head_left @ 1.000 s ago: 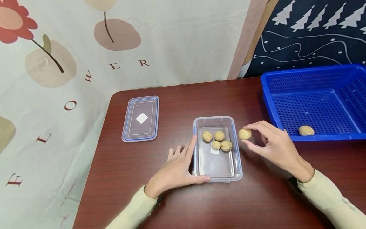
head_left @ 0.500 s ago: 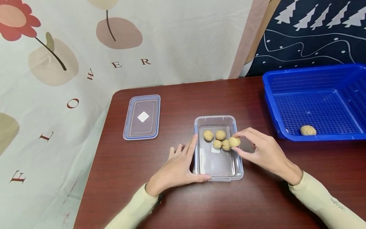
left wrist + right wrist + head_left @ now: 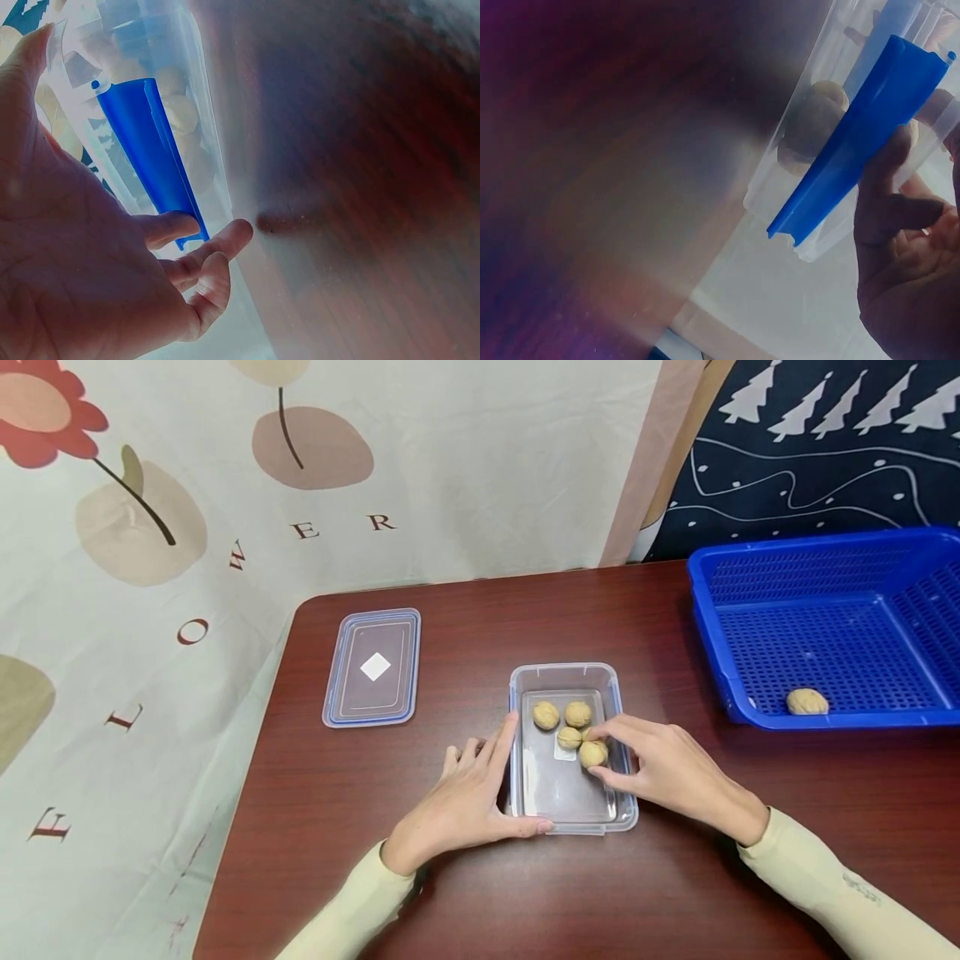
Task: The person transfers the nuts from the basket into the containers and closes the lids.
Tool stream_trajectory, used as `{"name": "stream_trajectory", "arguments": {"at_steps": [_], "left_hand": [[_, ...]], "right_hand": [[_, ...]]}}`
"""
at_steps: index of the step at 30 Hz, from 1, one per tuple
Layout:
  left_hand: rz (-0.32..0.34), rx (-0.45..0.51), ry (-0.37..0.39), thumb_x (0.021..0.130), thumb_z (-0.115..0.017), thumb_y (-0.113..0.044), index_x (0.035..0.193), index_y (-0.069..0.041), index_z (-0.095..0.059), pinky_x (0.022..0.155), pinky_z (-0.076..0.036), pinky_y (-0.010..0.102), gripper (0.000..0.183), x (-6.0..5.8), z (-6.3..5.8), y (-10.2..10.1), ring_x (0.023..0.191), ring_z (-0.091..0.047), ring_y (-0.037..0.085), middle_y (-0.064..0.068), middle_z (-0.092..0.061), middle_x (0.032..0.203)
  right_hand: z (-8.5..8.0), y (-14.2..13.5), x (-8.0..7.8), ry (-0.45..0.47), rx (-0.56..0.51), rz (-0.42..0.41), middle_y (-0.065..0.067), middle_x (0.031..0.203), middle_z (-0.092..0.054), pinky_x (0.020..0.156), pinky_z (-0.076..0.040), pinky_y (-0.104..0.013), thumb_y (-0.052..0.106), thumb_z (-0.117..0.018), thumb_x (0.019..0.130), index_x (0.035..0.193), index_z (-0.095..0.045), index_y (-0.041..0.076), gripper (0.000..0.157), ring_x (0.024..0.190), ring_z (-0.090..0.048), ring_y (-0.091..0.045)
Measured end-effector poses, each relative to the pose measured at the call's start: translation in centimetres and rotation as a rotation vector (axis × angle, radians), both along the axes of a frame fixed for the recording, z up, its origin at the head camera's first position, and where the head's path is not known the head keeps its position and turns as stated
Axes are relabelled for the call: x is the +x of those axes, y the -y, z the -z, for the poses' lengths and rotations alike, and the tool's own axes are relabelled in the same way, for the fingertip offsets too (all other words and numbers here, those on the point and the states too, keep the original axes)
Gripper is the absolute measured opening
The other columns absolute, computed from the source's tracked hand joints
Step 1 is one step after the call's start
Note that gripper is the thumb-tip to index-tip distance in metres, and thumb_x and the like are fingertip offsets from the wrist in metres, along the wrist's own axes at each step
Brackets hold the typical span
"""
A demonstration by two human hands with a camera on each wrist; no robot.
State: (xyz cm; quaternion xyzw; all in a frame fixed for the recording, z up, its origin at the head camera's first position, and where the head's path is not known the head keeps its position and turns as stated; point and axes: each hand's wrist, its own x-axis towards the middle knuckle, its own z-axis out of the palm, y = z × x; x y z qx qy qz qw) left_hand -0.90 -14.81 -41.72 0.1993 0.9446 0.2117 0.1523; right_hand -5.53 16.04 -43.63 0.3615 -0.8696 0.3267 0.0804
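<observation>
Inspected dark red-brown desk (image 3: 600, 902), with nearly straight far edge and rounded far-left corner, bearing every container. Found blue perforated basket (image 3: 708, 635) at the right, with right end running out of the head view; counted inside it one lone walnut (image 3: 807, 702), beside the near wall. Found clear box (image 3: 558, 797) at mid-desk, upright and uncovered; counted inside it four loose walnuts (image 3: 546, 716), grouped in the far half, one partly hidden behind a right fingertip. Noted blue side flaps (image 3: 142, 142) on the box in both wrist views. Found flat lid (image 3: 373, 692) lying at the left, well apart from the box and set in from the left desk edge. Counted as room for moving: broad strip of desk between lid and box, narrower strip between box and basket, wide strip before the near rim, between both forearms. Observed left hand (image 3: 468, 806) spread at the near-left corner of the box, forefinger along the left wall, thumb on the near rim. Observed right hand (image 3: 678, 768) extended over the right rim, thumb and fingertip pinching the held walnut (image 3: 593, 755) inside the box, just beside the loose ones; cannot tell whether resting on the floor. Noted white label (image 3: 564, 753) beneath the group.
</observation>
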Motion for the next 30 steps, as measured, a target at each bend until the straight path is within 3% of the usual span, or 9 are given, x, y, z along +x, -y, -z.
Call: {"name": "stream_trajectory", "arguments": {"at_steps": [9, 19, 24, 30], "left_hand": [[0.006, 0.001, -0.013, 0.079, -0.078, -0.085, 0.177, -0.015, 0.004, 0.101, -0.033, 0.052, 0.145, 0.0, 0.1, 0.0, 0.128, -0.049, 0.031, 0.009, -0.04, 0.171], [0.007, 0.005, -0.016, 0.079, -0.078, -0.085, 0.176, -0.017, 0.006, 0.1, -0.033, 0.051, 0.145, 0.0, 0.1, 0.0, 0.128, -0.049, 0.031, 0.009, -0.037, 0.173], [0.01, 0.002, -0.018, 0.079, -0.077, -0.085, 0.176, -0.017, 0.006, 0.101, -0.033, 0.052, 0.145, 0.0, 0.2, 0.0, 0.128, -0.05, 0.032, 0.009, -0.038, 0.172], [0.012, 0.003, -0.029, 0.079, -0.077, -0.085, 0.176, -0.016, 0.006, 0.1, -0.033, 0.05, 0.145, 0.0, 0.3, -0.1, 0.128, -0.05, 0.03, 0.008, -0.036, 0.174]], "right_hand": [[-0.3, 0.2, 0.0, 0.019, 0.028, -0.024, 0.008, 0.106, -0.075, 0.066, -0.055, -0.034, 0.024, -0.096, 0.084, 0.115, -0.077, 0.015, 0.037, 0.082, -0.068, -0.006], [-1.1, -0.7, 0.0, 0.009, 0.029, 0.024, 0.005, 0.103, -0.068, 0.053, -0.042, -0.023, 0.024, -0.092, 0.087, 0.12, -0.077, 0.016, 0.037, 0.063, -0.048, 0.002], [-2.0, -1.7, -0.1, -0.014, 0.005, 0.062, 0.005, 0.113, -0.07, 0.057, -0.044, -0.02, 0.02, -0.09, 0.089, 0.124, -0.076, 0.017, 0.038, 0.067, -0.053, 0.0], [-3.2, -3.6, -0.1, -0.043, -0.001, 0.146, 0.011, 0.104, -0.064, 0.06, -0.039, -0.016, 0.017, -0.089, 0.088, 0.124, -0.076, 0.017, 0.038, 0.074, -0.05, -0.001]]}}
